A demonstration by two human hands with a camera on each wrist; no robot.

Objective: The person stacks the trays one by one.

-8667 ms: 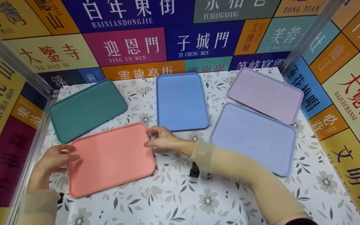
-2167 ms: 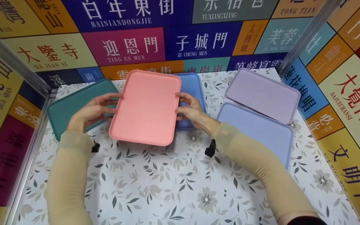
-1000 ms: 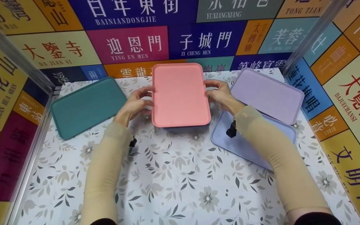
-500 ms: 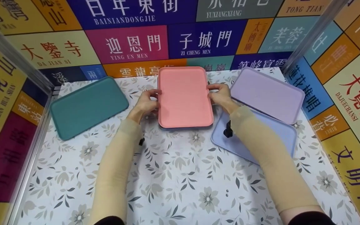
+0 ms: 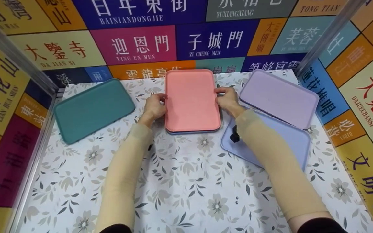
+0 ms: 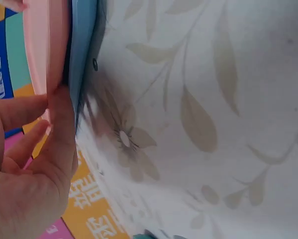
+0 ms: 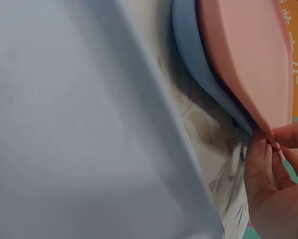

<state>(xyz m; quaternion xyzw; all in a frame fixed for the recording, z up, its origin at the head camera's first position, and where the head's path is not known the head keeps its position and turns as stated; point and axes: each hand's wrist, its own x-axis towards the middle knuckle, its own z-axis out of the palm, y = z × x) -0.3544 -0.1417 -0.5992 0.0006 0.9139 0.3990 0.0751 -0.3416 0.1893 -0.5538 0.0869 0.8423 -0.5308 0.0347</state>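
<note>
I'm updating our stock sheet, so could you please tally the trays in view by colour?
Green tray: 1
Pink tray: 1
Blue tray, under the pink one: 1
Lilac tray: 1
Periwinkle tray: 1
Total: 5 trays

I have a green tray (image 5: 94,110) lying askew on the left of the flower-printed tabletop (image 5: 186,181), a lilac tray (image 5: 278,98) and a periwinkle tray (image 5: 292,138) close together on the right, with colourful lettered walls (image 5: 217,42) and metal posts (image 5: 324,40) around them.
</note>
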